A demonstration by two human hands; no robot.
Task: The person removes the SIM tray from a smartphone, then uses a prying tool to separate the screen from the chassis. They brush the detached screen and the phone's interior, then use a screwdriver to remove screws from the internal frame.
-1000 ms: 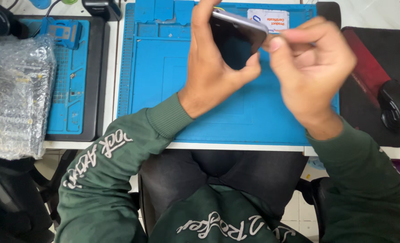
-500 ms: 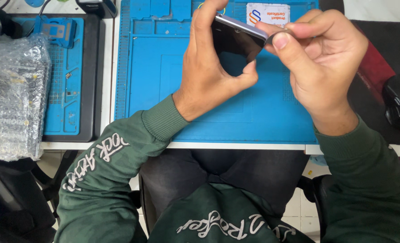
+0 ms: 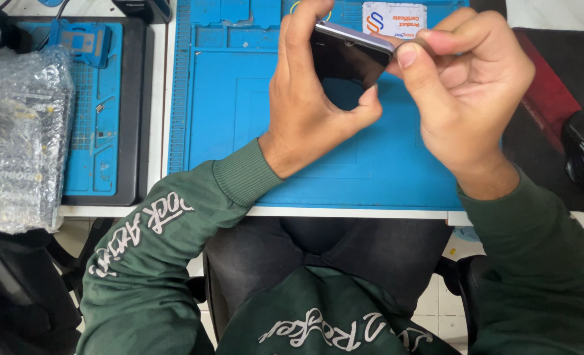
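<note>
My left hand [image 3: 308, 105] grips a dark smartphone [image 3: 348, 56] with a silver edge, holding it tilted above the blue work mat [image 3: 239, 131]. Thumb and fingers wrap its lower and upper sides. My right hand [image 3: 466, 98] is closed at the phone's right end, thumb and forefinger pinched against its edge. Whether a small tool sits in that pinch is hidden by the fingers. Both arms wear green sleeves with white lettering.
A bubble-wrapped bundle [image 3: 22, 138] lies at the left beside a smaller blue mat on a black tray [image 3: 124, 118]. A white card [image 3: 394, 16] rests at the mat's top. A black mouse [image 3: 581, 154] and a red case [image 3: 545, 98] sit on a dark pad, right.
Both hands and the phone have kept almost the same spot above the mat. The right thumb and forefinger have shifted slightly along the phone's right end.
</note>
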